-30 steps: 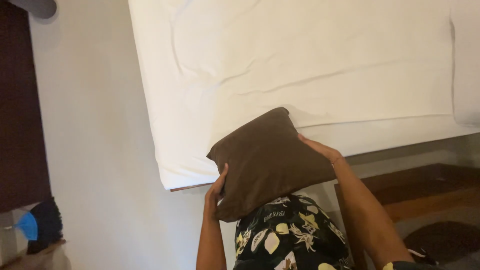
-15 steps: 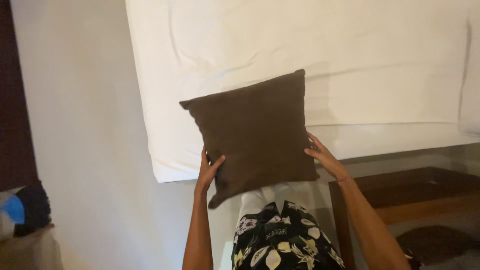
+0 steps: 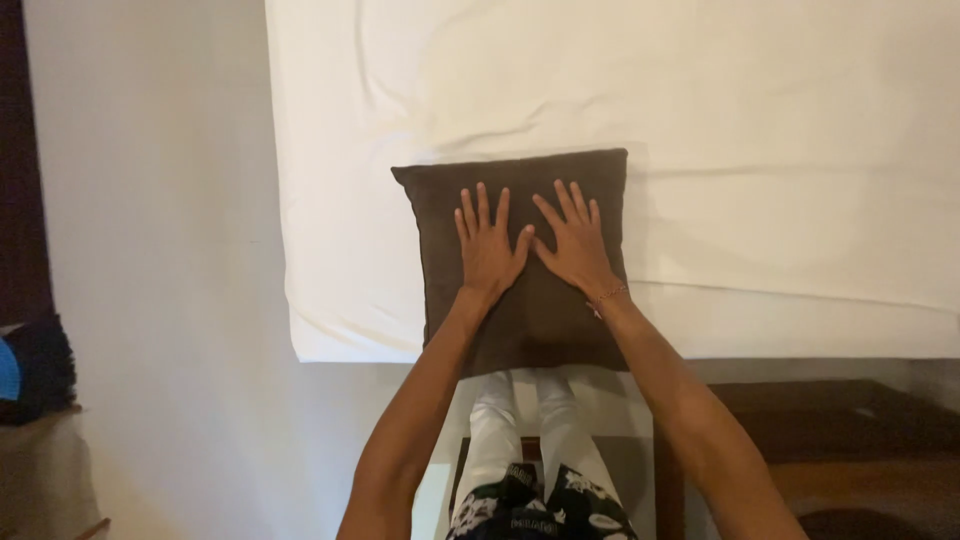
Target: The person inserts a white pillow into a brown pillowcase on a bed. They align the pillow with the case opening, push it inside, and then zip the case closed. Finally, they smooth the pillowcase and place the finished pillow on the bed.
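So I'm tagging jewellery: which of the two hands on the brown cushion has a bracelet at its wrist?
The right hand; a thin bracelet circles its wrist, while the left hand is bare.

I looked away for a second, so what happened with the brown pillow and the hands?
The brown pillow went from being held up by its edges to lying flat on the white bed. The left hand and right hand let go their grip and now press flat on top. The bed stayed as it was.
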